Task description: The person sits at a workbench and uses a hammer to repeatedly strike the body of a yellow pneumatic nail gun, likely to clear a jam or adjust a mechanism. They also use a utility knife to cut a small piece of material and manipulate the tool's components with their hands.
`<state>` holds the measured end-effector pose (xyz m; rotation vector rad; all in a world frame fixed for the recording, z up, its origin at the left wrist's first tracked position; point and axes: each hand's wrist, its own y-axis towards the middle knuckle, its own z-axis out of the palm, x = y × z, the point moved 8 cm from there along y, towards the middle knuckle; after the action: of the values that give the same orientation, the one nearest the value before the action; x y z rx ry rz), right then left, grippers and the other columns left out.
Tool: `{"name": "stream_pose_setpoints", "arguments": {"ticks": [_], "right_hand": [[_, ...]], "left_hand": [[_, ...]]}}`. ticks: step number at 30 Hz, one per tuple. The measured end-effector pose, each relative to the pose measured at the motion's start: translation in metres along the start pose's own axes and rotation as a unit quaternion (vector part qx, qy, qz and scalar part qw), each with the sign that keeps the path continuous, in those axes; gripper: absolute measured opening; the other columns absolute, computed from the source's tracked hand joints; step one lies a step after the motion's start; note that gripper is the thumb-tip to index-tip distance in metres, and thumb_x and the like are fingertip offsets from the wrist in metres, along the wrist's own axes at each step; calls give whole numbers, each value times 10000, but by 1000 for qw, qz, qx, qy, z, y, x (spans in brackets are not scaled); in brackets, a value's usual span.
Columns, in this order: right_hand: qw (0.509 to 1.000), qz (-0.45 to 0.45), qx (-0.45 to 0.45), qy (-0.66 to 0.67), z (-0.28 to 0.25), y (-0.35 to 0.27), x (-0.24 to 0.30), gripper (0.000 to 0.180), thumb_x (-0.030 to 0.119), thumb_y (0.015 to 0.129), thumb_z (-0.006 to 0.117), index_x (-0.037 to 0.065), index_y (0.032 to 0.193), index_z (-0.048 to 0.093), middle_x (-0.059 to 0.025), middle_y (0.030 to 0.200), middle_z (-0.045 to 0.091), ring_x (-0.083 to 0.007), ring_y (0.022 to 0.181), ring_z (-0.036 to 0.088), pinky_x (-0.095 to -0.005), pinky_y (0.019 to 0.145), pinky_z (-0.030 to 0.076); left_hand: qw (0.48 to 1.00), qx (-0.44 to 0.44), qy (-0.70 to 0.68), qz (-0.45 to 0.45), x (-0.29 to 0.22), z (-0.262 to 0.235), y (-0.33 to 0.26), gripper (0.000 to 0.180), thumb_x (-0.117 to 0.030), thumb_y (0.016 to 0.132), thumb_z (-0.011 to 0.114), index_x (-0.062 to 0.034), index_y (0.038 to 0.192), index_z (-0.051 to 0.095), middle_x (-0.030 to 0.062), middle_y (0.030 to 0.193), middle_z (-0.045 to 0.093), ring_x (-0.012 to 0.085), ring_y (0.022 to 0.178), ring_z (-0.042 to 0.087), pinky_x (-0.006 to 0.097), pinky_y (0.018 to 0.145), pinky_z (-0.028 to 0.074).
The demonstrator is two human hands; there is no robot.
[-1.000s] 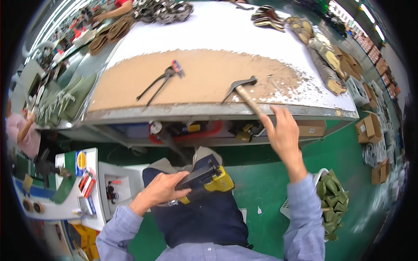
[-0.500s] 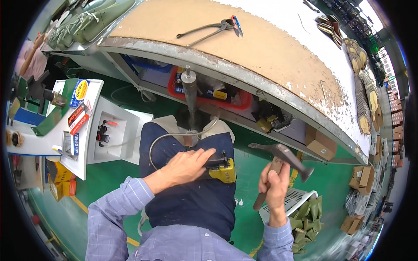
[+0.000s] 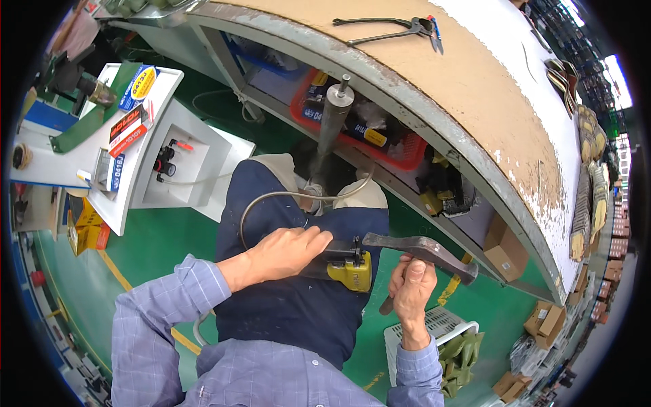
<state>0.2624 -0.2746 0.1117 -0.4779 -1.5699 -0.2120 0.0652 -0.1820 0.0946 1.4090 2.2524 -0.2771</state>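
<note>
My left hand (image 3: 288, 252) presses down on a dark shoe part mounted on a yellow last (image 3: 350, 270) over my lap. My right hand (image 3: 411, 290) grips the wooden handle of a hammer (image 3: 422, 252), whose dark metal head lies just right of the yellow last, level with it. A grey hose (image 3: 271, 200) curves from my lap up to a metal post (image 3: 331, 123) under the bench. I wear a dark blue apron (image 3: 298, 298) and a checked blue shirt.
A workbench with a brown cork-like top (image 3: 488, 88) curves across the upper right, pincers (image 3: 397, 30) lying on it. A red tray (image 3: 400, 152) sits under it. A white stand (image 3: 163, 156) is at left, a white basket (image 3: 434, 332) with green parts at lower right.
My head has tilted down toward my lap. My right hand took the hammer off the bench and brought it down beside the yellow last. My left hand stayed on the shoe part.
</note>
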Motion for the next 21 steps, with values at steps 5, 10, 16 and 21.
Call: {"name": "stream_pose_setpoints", "arguments": {"ticks": [5,10,16,21], "right_hand": [[1000,-7,6,5,1,5,2,601,621,985,491,21,1024,487,20,539,390,-61,410,338,-235,364,273],[998,-12,32,-56,5,8,-9,545,573,1008,492,28,1025,498,30,543,386,-55,410,333,-227,366,259],[996,-12,-40,-82,-4,10,6,503,535,1027,489,34,1005,527,31,552,408,-47,417,365,-232,363,288],[996,26,-21,-89,-8,13,-2,474,517,1032,497,45,1013,534,31,565,413,-49,429,376,-224,363,290]], "left_hand": [[999,-24,33,-17,9,12,-4,303,-70,823,657,-30,1094,527,83,794,537,231,689,656,359,607,554],[999,-33,26,-16,7,10,-3,279,-80,820,665,-41,1068,544,74,797,541,223,689,656,351,615,555],[999,-34,36,-4,7,10,-2,261,-84,845,598,-37,1093,531,64,789,534,198,656,658,324,565,563],[999,-29,35,-4,3,8,0,264,-84,834,622,-38,1079,536,63,786,534,199,665,656,330,577,558]]}}
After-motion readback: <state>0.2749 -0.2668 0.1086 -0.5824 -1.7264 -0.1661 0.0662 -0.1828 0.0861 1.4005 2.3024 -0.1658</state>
